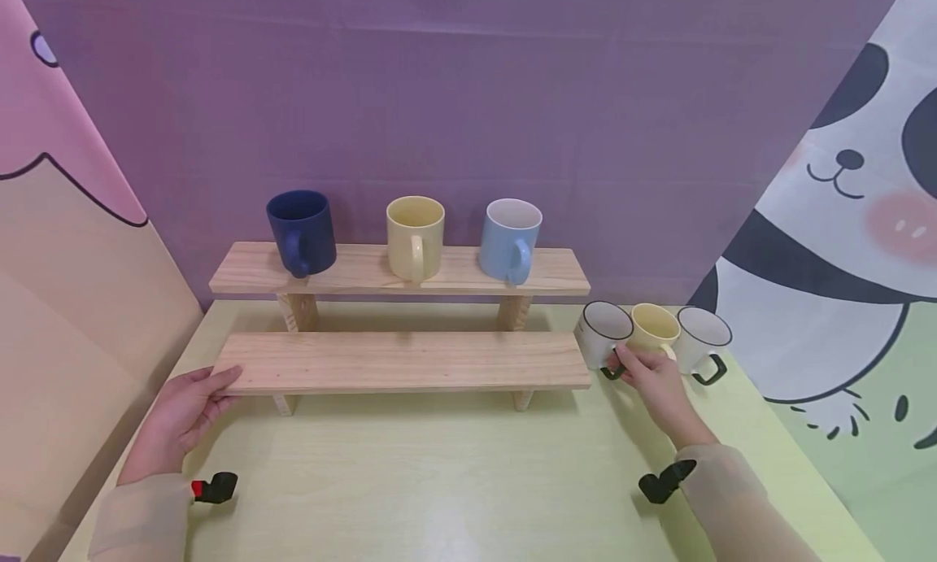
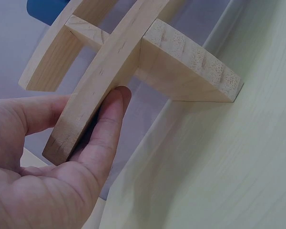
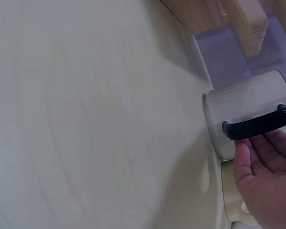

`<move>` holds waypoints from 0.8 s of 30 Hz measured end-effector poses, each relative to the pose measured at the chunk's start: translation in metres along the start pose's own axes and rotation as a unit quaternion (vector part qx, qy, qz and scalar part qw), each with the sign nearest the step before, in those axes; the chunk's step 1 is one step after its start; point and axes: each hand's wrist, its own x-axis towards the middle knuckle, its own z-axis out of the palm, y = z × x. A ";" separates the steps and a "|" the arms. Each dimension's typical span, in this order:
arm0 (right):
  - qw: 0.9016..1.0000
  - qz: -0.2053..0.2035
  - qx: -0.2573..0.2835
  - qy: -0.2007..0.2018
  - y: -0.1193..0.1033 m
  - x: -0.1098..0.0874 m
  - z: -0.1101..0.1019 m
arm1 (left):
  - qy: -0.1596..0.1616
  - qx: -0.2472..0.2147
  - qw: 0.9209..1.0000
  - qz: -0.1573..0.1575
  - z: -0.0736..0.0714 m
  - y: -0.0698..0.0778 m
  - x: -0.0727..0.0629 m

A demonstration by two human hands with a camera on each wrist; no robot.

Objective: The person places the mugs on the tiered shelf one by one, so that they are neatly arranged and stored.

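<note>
Mug I'm pinching: white, black rim, black handle
Far-right mug: same
Middle mug: pale yellow
Top-left mug: navy
Top-centre mug: pale yellow
Top-right mug: light blue, whitish inside
Board I grip: pale wood, streaky grain
Table: pale yellow-green
Backdrop: purple
Right wall: pale green, black-and-white panda, pink cheek
Left wall: pink, peach, dark outlines
My sleeves: pale beige

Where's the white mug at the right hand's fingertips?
In the head view's right half, the white mug stands on the table between the lower board and a yellow mug, the right hand at its black handle.
</note>
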 end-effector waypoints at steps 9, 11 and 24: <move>0.999 -0.009 0.037 -0.036 0.010 0.009 0.003 | -0.002 -0.009 1.000 0.001 -0.001 0.000 0.000; 0.997 -0.014 0.060 -0.045 0.011 0.009 0.005 | -0.001 -0.011 1.000 0.001 -0.001 0.000 0.000; 0.979 -0.012 0.200 -0.039 0.005 0.005 0.014 | 0.002 -0.029 1.000 0.000 0.000 0.000 0.001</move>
